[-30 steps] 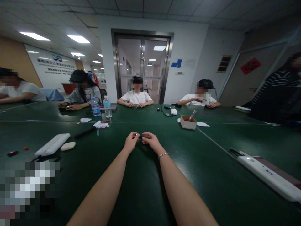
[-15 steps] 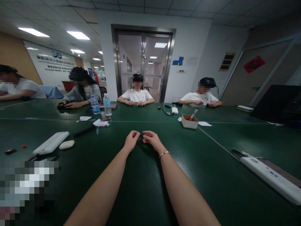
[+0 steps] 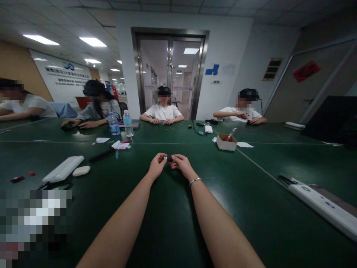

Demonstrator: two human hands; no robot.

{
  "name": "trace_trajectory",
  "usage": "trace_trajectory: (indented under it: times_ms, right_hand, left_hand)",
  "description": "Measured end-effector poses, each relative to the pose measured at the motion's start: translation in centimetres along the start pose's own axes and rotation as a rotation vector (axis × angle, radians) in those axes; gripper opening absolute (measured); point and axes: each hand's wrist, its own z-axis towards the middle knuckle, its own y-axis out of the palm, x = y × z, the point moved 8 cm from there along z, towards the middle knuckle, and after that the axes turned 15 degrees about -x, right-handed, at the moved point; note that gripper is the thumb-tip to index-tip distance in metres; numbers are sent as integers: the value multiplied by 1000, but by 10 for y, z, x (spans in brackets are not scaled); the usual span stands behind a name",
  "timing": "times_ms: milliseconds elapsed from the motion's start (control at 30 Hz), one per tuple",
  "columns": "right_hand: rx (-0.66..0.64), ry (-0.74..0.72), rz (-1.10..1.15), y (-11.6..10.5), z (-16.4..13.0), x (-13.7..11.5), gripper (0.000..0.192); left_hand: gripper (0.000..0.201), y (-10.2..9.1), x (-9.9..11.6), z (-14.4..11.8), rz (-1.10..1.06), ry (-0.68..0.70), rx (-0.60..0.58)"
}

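Both bare arms stretch forward over the dark green bench (image 3: 173, 223), and the two hands meet near its middle, well away from the person's body. The left hand (image 3: 157, 166) and the right hand (image 3: 181, 165) each pinch one end of a small dark object with a pale tip (image 3: 168, 159), which hangs just above the bench surface between the fingertips; it is too small in the head view to say what it is, though it may be a little cap or plug. Each grip is narrow, thumb and forefinger closed on that object, the other fingers curled. A thin silver bracelet (image 3: 195, 181) circles the right wrist. To the left lie a long white flat case (image 3: 63, 169) and, just beside it, a small white oval pebble-shaped thing (image 3: 81, 171); farther left sit a small red piece (image 3: 31, 173) and a dark red-ended stick (image 3: 16, 179). Beyond the hands, two clear plastic water bottles with blue labels (image 3: 121, 125) stand near each other, with scraps of white paper (image 3: 120, 145) in front of them. To the right, a small open cardboard box (image 3: 226, 142) holds a red-and-white pen-like thing leaning out. A long white strip-shaped device (image 3: 323, 204) lies near the right edge. Other people sit along the far side, their hands resting on the bench.
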Motion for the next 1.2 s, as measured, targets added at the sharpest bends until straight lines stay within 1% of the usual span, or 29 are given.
trace_trajectory:
  times_ms: [133, 233, 333, 400, 500, 533, 667, 800, 900, 967, 1100, 1200]
  right_hand:
    - [-9, -1, 20, 0, 0, 0, 8]
    - [-13, 2, 16, 1, 0, 0, 9]
    - [-27, -1, -16, 2, 1, -1, 11]
    - [-32, -8, -28, 2, 1, -1, 11]
    - [-30, -22, -25, 1, 1, -1, 11]
    - [-31, -26, -24, 1, 1, -1, 11]
    - [-44, -32, -31, 2, -1, -3, 10]
    - [-36, -30, -48, 2, -2, -4, 10]
    - [-30, -28, -44, 2, -1, -3, 10]
    - [-30, -30, -39, 2, -1, -3, 10]
    - [-37, -39, -30, 1, 0, -2, 10]
    - [-39, -37, -30, 0, 0, -1, 11]
  left_hand:
    - [22, 1, -4, 2, -36, -24, -27]
    - [33, -2, -13, 2, -76, -91, 24]
    - [32, -5, -18, 1, -53, -130, 63]
    - [32, -6, -18, 2, -56, -111, 65]
    - [39, -8, -13, 2, -83, -44, 60]
    - [40, -8, -13, 2, -88, -41, 56]
    - [37, -6, -17, 2, -93, -127, 34]
    - [30, -7, -11, 2, -41, -84, 40]
    - [31, -6, -14, 2, -83, -132, 37]
    - [31, -3, -16, 3, -93, -165, 10]
    - [25, -1, -12, 2, -55, -145, -16]
    - [27, 1, -12, 1, -61, -176, -26]
